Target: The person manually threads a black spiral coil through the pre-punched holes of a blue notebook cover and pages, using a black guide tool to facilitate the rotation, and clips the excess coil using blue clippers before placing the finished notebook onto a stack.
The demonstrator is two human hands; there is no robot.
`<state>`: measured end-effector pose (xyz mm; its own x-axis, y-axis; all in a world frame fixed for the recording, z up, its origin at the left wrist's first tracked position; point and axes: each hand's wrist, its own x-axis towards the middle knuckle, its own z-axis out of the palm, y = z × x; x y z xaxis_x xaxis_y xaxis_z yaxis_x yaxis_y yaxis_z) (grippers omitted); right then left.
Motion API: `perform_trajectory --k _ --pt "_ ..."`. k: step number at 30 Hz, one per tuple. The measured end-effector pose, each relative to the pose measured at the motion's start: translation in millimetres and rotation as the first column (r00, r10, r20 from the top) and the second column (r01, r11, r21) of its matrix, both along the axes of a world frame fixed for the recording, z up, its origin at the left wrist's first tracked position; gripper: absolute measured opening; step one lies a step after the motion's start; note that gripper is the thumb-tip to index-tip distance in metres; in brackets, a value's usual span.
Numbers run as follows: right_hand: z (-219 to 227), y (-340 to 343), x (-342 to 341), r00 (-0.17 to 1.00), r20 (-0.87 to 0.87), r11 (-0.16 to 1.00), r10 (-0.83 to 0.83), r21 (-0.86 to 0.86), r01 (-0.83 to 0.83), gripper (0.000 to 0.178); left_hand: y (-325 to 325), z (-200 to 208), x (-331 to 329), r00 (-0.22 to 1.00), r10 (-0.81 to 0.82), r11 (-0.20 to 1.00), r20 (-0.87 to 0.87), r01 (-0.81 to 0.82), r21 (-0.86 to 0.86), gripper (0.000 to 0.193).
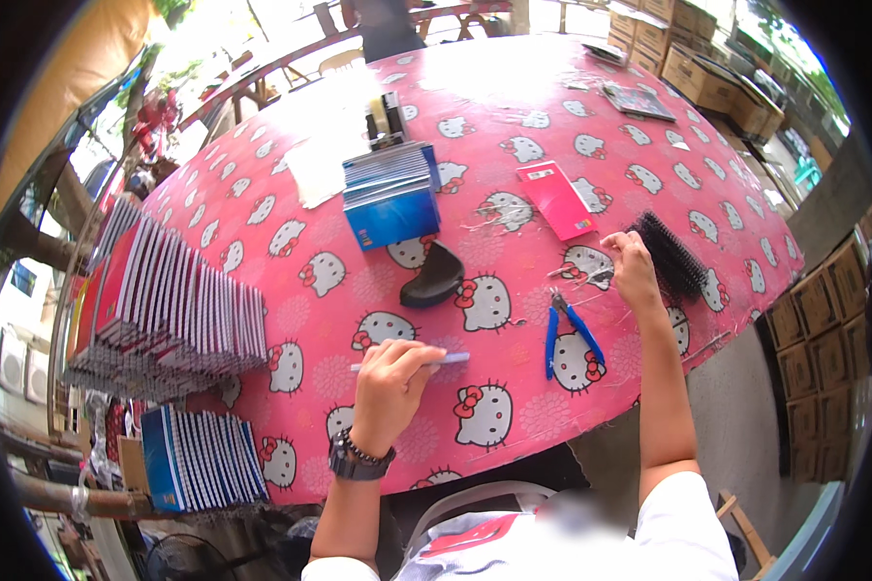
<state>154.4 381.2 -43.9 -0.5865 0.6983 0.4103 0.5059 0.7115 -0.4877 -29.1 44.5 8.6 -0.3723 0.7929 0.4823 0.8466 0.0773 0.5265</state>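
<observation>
The left hand [389, 373] grips a thin white rod [446, 359] lying crosswise, tip pointing right toward the blue pliers [567, 334], while the right hand [632, 266] pinches something small, possibly wire, beside the black comb bindings [673, 254].

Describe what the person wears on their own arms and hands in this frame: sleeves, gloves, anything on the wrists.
Both hands are bare, with no gloves. The left hand has a dark, chunky wristwatch and a dark beaded bracelet beside it on the wrist. The right hand shows nothing on the wrist. Both forearms are uncovered; short white sleeves show near the shoulders.
</observation>
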Motion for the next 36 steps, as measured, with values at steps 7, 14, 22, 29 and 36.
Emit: perform_trajectory --k 7,14,22,29,36 --pt "-1 -48 -20 0.991 -0.036 0.991 0.129 0.042 -0.128 0.032 11 -15 -18 0.983 -0.001 0.982 -0.181 0.035 0.187 0.021" --pt "11 -73 14 0.899 0.041 0.898 0.437 -0.087 -0.432 0.027 12 -17 -17 0.98 -0.001 0.978 -0.199 0.043 0.205 0.02" --pt "65 -135 -24 0.788 -0.183 0.708 0.588 -0.354 -0.61 0.028 2 -8 -10 0.999 -0.019 0.994 -0.038 0.023 0.107 0.021" --pt "66 -149 -44 0.733 -0.255 0.61 0.631 -0.421 -0.672 0.018 6 -4 -8 0.998 -0.061 0.996 -0.013 0.061 0.063 0.017" --pt "60 -150 -51 0.712 -0.251 0.665 0.656 -0.255 -0.702 0.021 5 -3 -7 0.998 -0.056 0.995 -0.015 0.057 0.076 0.017"
